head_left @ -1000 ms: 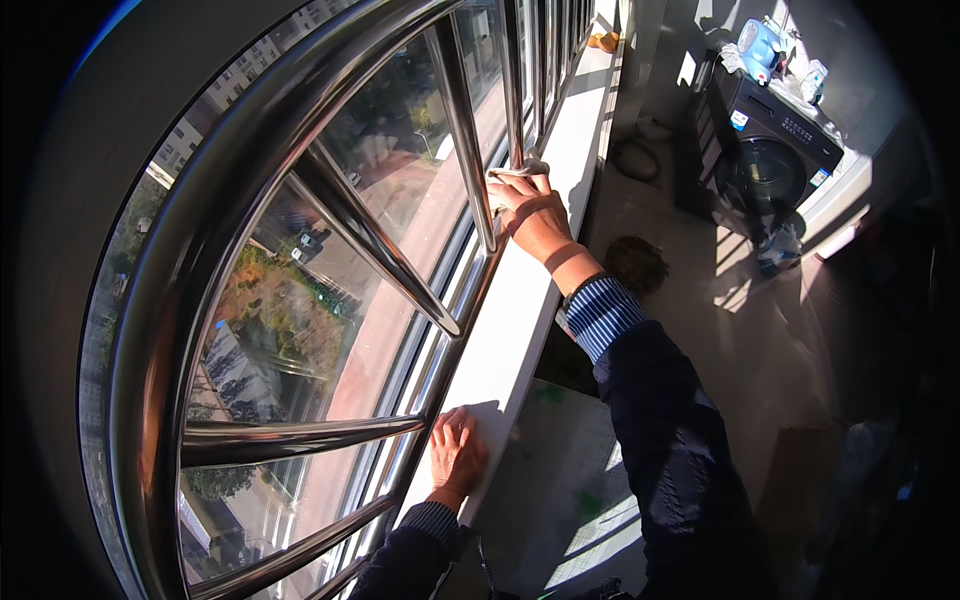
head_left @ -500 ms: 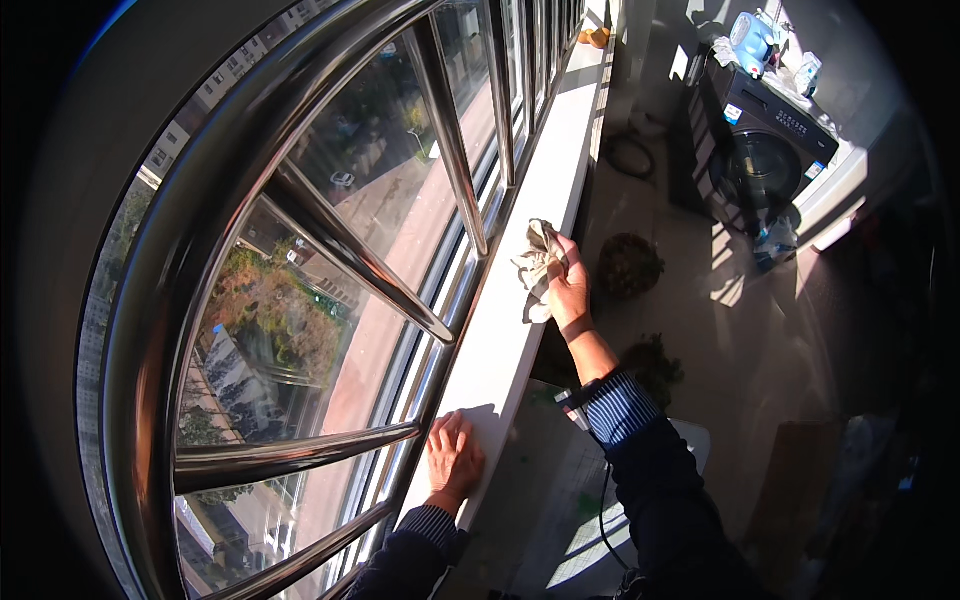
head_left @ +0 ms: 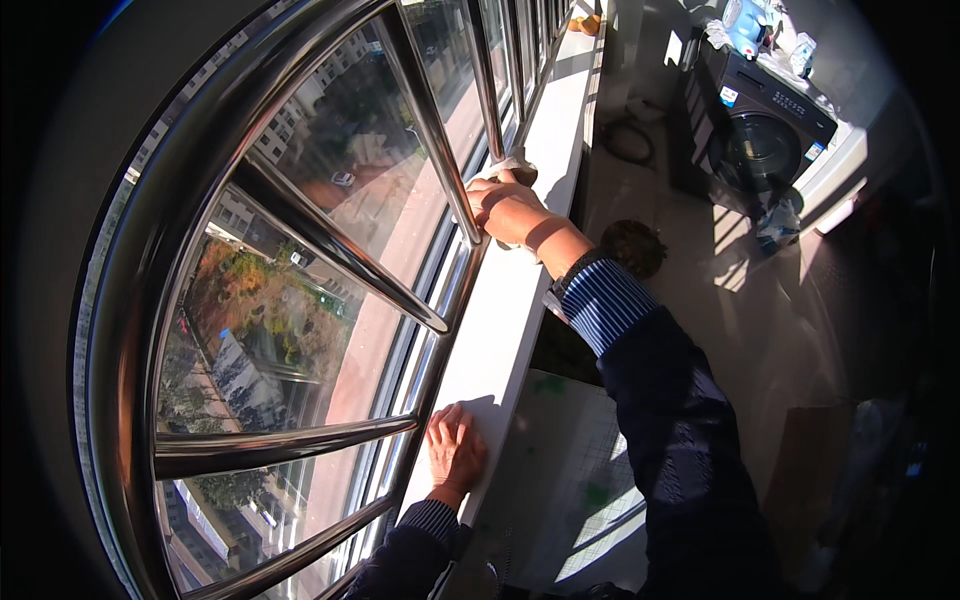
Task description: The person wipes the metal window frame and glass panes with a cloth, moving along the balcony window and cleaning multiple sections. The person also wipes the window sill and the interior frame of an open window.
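A long white windowsill (head_left: 492,345) runs away from me beside a shiny metal window guard (head_left: 132,300). My left hand (head_left: 456,450) rests on the near part of the sill, fingers extended and lying flat. Farther along, my right hand (head_left: 512,215) grips a pale, crumpled cloth (head_left: 520,168) against the lower end of an upright metal bar (head_left: 437,130). Part of the cloth shows above the knuckles and a bit below the hand; its middle is hidden under the palm.
At the far end of the sill sit orange objects (head_left: 585,25). A dark front-loading washing machine (head_left: 757,145) stands at the far right with a blue bottle (head_left: 745,28) on top. A round, brownish plant-like clump (head_left: 633,248) is below the sill.
My right hand and the cloth have moved left and away, from the middle of the sill to the bar's foot. The left hand stays in place; the view has shifted slightly.
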### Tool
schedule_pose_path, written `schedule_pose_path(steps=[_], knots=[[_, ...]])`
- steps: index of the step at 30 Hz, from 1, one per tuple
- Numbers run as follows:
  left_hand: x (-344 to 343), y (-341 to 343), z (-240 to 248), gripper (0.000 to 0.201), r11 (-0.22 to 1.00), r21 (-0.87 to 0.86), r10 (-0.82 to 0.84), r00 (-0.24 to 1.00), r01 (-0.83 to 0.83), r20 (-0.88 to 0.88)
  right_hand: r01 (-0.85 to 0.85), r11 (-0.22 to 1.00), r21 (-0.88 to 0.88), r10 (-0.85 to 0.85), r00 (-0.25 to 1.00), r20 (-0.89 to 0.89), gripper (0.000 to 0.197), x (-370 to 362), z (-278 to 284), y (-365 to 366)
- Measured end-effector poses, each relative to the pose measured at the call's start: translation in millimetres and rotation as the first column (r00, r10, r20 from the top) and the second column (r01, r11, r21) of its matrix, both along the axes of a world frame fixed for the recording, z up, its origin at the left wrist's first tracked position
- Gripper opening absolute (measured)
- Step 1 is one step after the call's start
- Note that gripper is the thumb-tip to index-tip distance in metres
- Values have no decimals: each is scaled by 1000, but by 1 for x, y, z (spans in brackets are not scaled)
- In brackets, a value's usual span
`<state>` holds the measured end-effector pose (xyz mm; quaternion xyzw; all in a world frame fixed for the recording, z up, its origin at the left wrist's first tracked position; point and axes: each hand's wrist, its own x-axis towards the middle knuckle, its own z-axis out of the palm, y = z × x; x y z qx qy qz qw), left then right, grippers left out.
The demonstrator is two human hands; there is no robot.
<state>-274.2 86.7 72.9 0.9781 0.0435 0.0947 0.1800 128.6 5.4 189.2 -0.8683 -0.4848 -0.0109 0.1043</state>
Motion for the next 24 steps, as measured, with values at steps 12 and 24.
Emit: schedule_pose_path(steps=[12,24], knots=[[0,-1,3,48,999,38,14,999,-12,-39,482,208,851,262,811,-523,61,-123,-70,-4],[0,-1,-3,48,998,65,21,1000,-20,-14,293,611,736,16,924,-381,50,-54,-36,-6]])
